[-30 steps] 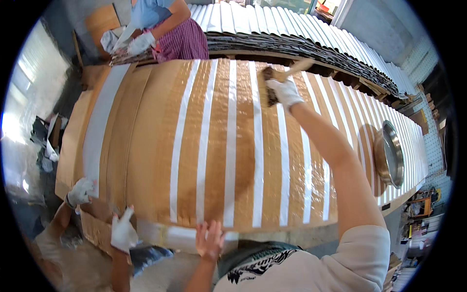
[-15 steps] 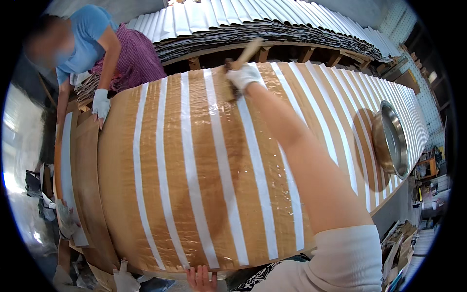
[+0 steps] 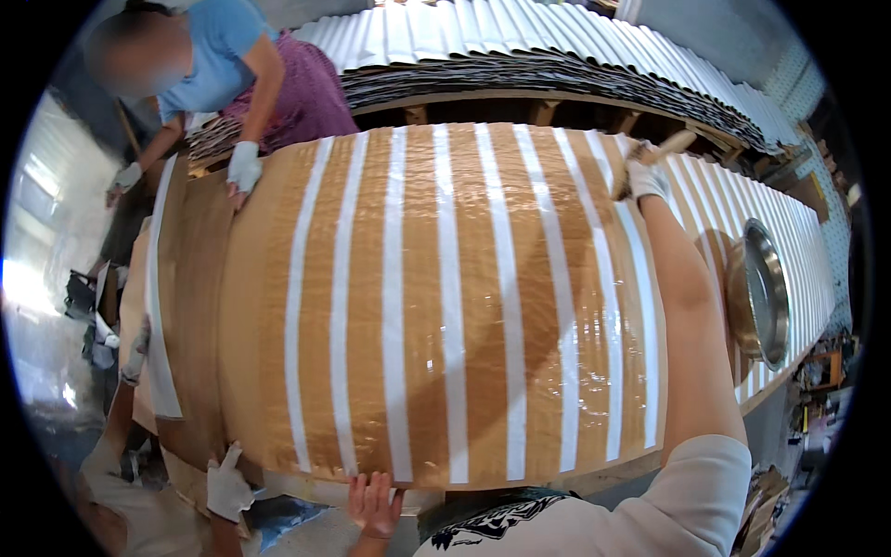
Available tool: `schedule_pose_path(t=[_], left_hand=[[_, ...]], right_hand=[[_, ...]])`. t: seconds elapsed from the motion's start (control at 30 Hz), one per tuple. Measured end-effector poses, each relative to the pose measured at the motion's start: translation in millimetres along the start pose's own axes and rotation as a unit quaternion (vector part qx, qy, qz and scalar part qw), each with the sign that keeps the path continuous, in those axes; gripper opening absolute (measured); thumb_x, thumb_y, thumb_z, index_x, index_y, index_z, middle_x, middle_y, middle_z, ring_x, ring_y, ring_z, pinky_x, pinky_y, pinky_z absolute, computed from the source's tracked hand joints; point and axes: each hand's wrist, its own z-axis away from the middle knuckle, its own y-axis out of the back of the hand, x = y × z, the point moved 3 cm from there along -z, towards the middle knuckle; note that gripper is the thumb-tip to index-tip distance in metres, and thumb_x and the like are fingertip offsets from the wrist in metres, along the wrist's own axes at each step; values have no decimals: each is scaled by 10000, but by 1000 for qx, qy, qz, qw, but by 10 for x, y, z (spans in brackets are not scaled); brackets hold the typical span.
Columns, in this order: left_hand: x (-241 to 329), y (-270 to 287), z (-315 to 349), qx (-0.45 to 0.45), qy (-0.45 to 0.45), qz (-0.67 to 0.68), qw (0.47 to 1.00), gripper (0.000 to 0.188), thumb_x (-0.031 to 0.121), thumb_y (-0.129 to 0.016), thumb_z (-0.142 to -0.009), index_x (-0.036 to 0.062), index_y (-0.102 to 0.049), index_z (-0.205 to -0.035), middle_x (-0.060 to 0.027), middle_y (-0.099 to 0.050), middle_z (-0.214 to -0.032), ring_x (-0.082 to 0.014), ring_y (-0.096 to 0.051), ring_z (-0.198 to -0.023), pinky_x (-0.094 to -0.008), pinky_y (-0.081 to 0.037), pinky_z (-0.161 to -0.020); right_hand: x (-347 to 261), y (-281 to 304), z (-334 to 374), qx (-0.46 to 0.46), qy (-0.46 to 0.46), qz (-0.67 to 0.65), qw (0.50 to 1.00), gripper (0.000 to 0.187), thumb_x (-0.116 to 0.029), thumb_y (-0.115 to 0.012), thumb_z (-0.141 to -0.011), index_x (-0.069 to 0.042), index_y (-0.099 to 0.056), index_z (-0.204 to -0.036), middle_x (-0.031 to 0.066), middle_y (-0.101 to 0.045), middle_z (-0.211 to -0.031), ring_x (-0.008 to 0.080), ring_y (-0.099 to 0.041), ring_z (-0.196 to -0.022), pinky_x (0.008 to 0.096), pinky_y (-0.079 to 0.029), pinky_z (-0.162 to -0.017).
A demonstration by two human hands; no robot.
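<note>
My right hand (image 3: 648,176), in a white glove, grips a brush (image 3: 670,147) with a pale wooden handle. It is at the far side of a large brown sheet (image 3: 422,278) with white stripes, right of the middle. The sheet's surface shines wet over much of its length, and the brush's bristles are partly hidden by my hand. My bare left hand (image 3: 375,504) rests at the sheet's near edge, its fingers stretched out over the rim with nothing held. A metal basin (image 3: 763,292) stands on the striped surface right of my right forearm.
Across the sheet, a co-worker's gloved hand (image 3: 244,169) touches its left end. Another person's gloved hand (image 3: 228,485) is at the near left corner. A brown strip with a white band (image 3: 165,306) lies there. Behind, a stack of corrugated sheets (image 3: 520,46) rests on wooden supports.
My right hand has carried the brush rightward along the sheet's far side. The far co-worker's other hand has moved off the brown strip's end. My left hand stays at the near edge.
</note>
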Motion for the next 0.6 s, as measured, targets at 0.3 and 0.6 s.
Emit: schedule_pose_path(t=[0.3,0.6], left_hand=[[10,-73,69,45,-5,22,999,472,338,-805,-810,90,-702,-1198,-59,-643,-1275,-320,-542,-1260,-570,-450,-1069],[-66,-100,211,26,8,29,999,560,278,-832,-787,66,-650,-1272,-95,-627,-1282,-334,-537,-1251,-561,-406,-1106]], right_hand=[[-4178,-389,3673,-312,192,-182,913,380,-299,-563,-903,-16,-690,-1122,243,-708,-1080,375,-697,-1013,432,-562,-886],[-1777,171,2457,-216,-11,-109,970,503,-399,-573,-845,-18,-668,-1159,276,-674,-1174,405,-656,-1106,454,-528,-945]])
